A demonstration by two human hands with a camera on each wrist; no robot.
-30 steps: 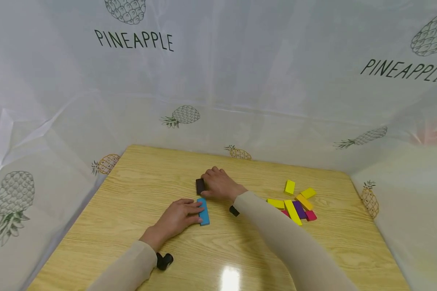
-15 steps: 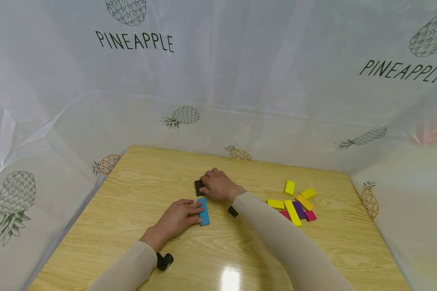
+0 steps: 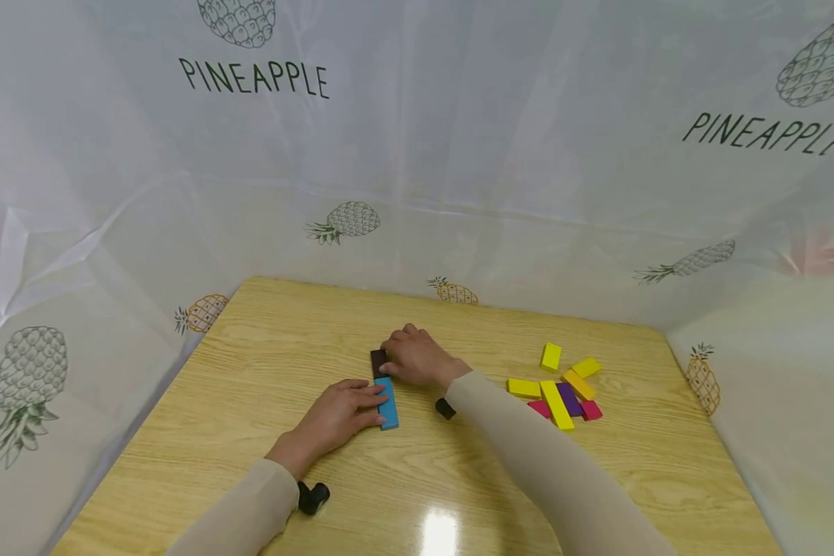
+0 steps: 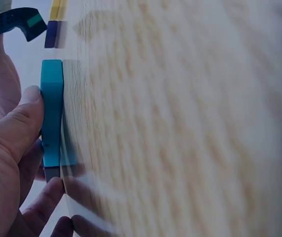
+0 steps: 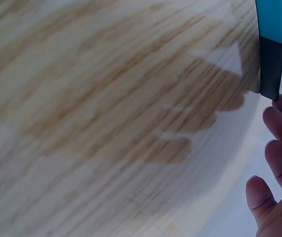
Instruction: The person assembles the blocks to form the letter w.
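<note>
In the head view, a blue rectangular block point(image 3: 389, 415) lies flat on the wooden table, lengthwise away from me. My left hand point(image 3: 337, 417) comes from the left, thumb and fingers resting on the block. The left wrist view shows the thumb on its upper edge and a fingertip near its far end. A black block point(image 3: 377, 363) sits end to end with the blue one, touching it in the right wrist view. My right hand point(image 3: 420, 357) holds this black block, thumb on its side and a finger at its far end; the head view hides part of it.
Right of my right arm lie several loose blocks: yellow point(image 3: 556, 405), orange point(image 3: 580, 384), purple point(image 3: 568, 398) and pinkish red point(image 3: 591, 410). A white sheet printed with pineapples point(image 3: 353, 219) hangs around the table point(image 3: 306, 316). My right forearm point(image 3: 535, 448) crosses the table.
The black block has shifted slightly left and then nearer to me with my right hand, closing the small gap to the blue block. My left hand has stayed in place.
</note>
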